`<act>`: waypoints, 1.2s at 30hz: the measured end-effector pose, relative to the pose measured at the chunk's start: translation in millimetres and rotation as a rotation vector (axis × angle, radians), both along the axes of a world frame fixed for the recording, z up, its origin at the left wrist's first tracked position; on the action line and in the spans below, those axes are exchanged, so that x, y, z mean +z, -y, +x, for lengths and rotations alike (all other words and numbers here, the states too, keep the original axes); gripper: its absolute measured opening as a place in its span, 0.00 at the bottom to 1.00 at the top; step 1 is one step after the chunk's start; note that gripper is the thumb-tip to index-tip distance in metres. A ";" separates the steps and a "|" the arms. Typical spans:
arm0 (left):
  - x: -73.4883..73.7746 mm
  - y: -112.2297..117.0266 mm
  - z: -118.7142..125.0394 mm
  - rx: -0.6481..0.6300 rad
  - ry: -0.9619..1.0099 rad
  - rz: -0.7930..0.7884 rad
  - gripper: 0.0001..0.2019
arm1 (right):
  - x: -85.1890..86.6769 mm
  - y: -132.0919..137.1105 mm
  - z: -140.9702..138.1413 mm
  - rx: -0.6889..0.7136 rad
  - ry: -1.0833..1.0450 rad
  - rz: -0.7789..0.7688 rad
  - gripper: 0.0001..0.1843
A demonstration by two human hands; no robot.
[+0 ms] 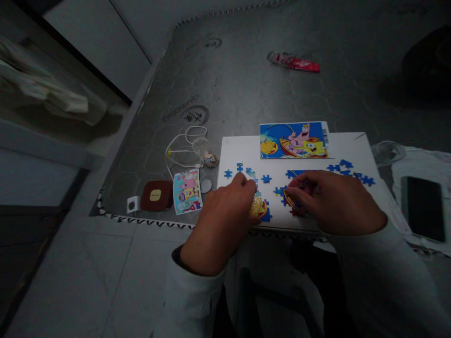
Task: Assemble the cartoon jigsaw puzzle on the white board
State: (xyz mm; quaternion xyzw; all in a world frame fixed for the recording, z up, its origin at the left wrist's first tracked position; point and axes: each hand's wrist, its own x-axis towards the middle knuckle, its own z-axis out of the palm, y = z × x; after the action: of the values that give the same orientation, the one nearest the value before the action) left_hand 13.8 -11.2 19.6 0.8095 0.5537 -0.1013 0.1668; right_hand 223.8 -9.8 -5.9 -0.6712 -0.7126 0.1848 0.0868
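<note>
My left hand [230, 202] is curled at the left part of a white board [243, 145], its fingertips largely hidden. Beside its thumb lies a joined patch of jigsaw pieces with a yellow jellyfish [260, 206]. My right hand [331, 199] pinches a jigsaw piece [281, 191] at the edge of a second, partly joined section that the hand mostly covers. Between the hands and above them lie loose blue pieces, one of them a blue jigsaw piece [266, 179]. A cartoon picture card [294, 141] rests flat at the board's top.
Left of the board are a smaller cartoon card [188, 191], a clear cup [202, 149], a white cable [176, 136], a brown box [157, 195] and a white charger [133, 204]. A phone [423, 208] lies right. A red wrapper [298, 62] lies farther back on the grey tablecloth.
</note>
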 end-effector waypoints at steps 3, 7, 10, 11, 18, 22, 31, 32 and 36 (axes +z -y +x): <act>-1.3 -1.0 2.8 -0.020 -0.002 -0.003 0.26 | -1.4 0.4 1.6 0.013 0.010 0.029 0.08; -2.4 -1.9 9.3 -0.053 0.002 0.011 0.25 | -3.0 0.5 3.2 0.022 -0.002 0.055 0.08; -2.8 -1.6 14.2 -0.072 0.011 0.028 0.25 | -2.8 0.1 3.8 0.026 -0.001 0.051 0.08; -3.0 -1.3 15.3 -0.075 0.012 0.031 0.25 | -2.5 0.1 3.9 0.026 0.001 0.043 0.08; -2.3 1.4 16.8 -0.078 -0.001 0.064 0.24 | -1.4 1.0 2.2 0.059 0.024 0.019 0.07; -2.3 1.2 18.1 -0.077 -0.021 0.067 0.23 | -1.4 0.5 -0.2 0.065 0.022 -0.019 0.06; -3.3 2.1 18.2 -0.089 -0.020 0.082 0.24 | -3.2 -1.5 -3.6 0.079 0.030 -0.086 0.05; -3.4 1.9 18.0 -0.089 -0.022 0.082 0.23 | -3.8 -1.8 -3.3 0.080 0.029 -0.089 0.05; -5.0 0.3 16.6 -0.093 -0.014 0.106 0.22 | -5.7 -2.7 -1.9 0.071 -0.009 -0.104 0.05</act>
State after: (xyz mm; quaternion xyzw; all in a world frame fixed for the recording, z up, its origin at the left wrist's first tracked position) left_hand 30.5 -11.6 14.6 0.8413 0.5213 -0.0852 0.1149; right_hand 221.8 -7.1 -11.6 -0.6482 -0.7250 0.2277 0.0481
